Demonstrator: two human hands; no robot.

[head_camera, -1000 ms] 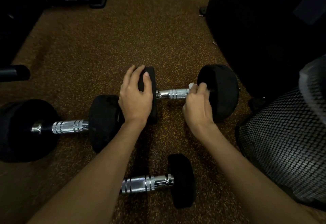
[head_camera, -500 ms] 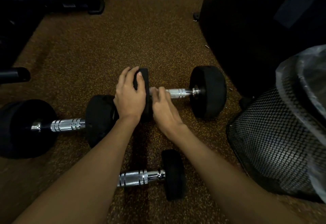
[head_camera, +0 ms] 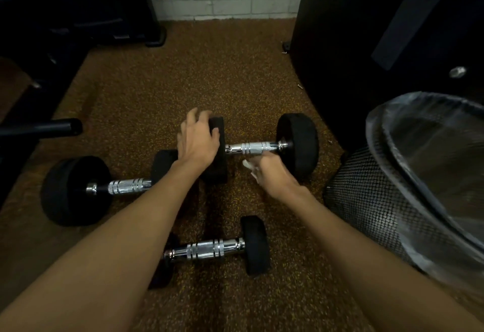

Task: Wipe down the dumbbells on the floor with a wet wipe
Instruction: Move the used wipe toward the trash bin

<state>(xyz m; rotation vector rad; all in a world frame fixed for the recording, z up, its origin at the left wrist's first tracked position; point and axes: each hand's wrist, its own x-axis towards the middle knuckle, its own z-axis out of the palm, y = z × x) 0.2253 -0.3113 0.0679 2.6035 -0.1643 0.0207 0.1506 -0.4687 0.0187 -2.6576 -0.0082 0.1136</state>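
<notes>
Three black dumbbells with chrome handles lie on the speckled brown floor. The far one has my left hand resting over its left head, fingers spread and partly lifted. My right hand is just below that dumbbell's handle, off the metal, and holds a crumpled white wet wipe. A bigger dumbbell lies at the left, its right head partly behind my left forearm. The near dumbbell lies between my forearms.
A black mesh waste bin with a clear plastic liner stands at the right, close to my right arm. Dark gym equipment rises at the back right and left. A black bar end juts in from the left. A white brick wall is behind.
My right hand slid the wipe along the far dumbbell's handle from right to left, then pulled back off the handle toward me. My left hand's fingers have loosened on the left head. The view tilted up.
</notes>
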